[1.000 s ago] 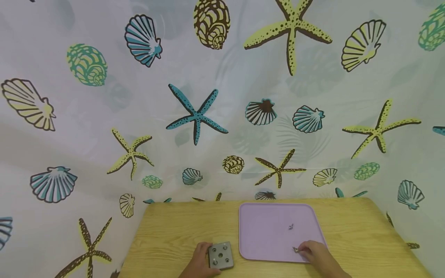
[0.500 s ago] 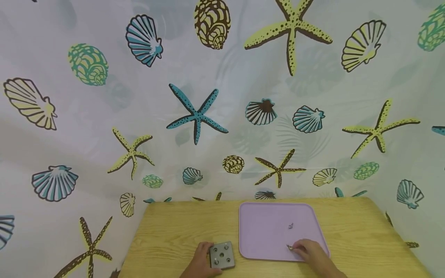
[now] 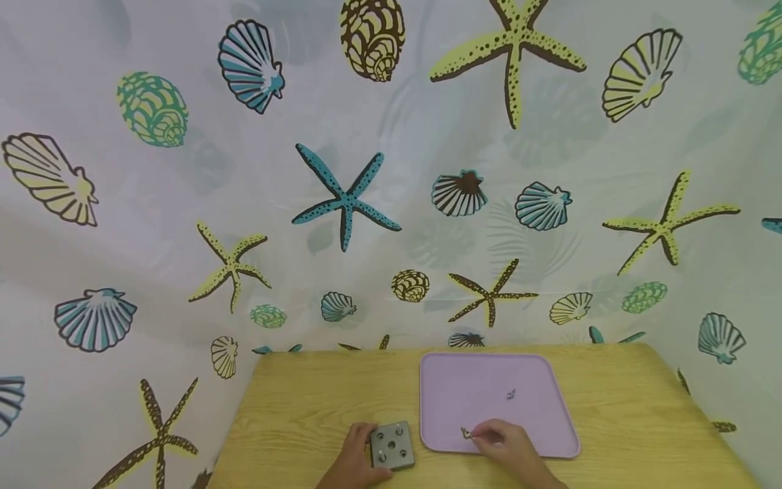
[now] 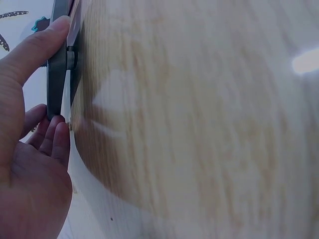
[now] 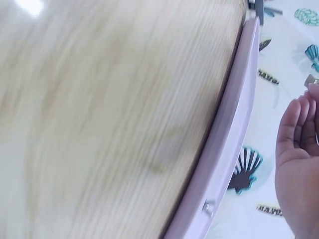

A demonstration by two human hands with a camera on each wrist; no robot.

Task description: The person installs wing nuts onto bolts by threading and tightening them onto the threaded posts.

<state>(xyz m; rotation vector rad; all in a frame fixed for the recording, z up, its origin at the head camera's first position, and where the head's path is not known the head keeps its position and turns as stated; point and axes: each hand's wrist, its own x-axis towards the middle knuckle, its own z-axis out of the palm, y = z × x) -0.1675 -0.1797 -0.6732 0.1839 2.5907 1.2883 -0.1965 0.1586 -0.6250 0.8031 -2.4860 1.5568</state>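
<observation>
A square grey metal block [image 3: 392, 433] has several round holes and two upright pegs. My left hand [image 3: 353, 460] grips it by its left side, thumb at the near edge and fingers at the far corner. In the left wrist view, the block [image 4: 57, 84] appears edge-on, with a short round stub on its underside. My right hand [image 3: 510, 448] pinches a small metal screw-like part [image 3: 466, 432] above the tray's near left area. Only its tip [image 5: 311, 80] shows in the right wrist view. A similar small metal part [image 3: 510, 394] lies on the lilac tray [image 3: 464, 380].
The wooden table [image 3: 318, 387] carries the tray, just right of the block. Around the table hangs a white curtain [image 3: 415, 238] printed with shells and starfish. The tray's raised rim [image 5: 232, 114] runs through the right wrist view.
My right hand has moved left across the tray with the small screw-like part, closer to the block. My left hand and the block have barely shifted.
</observation>
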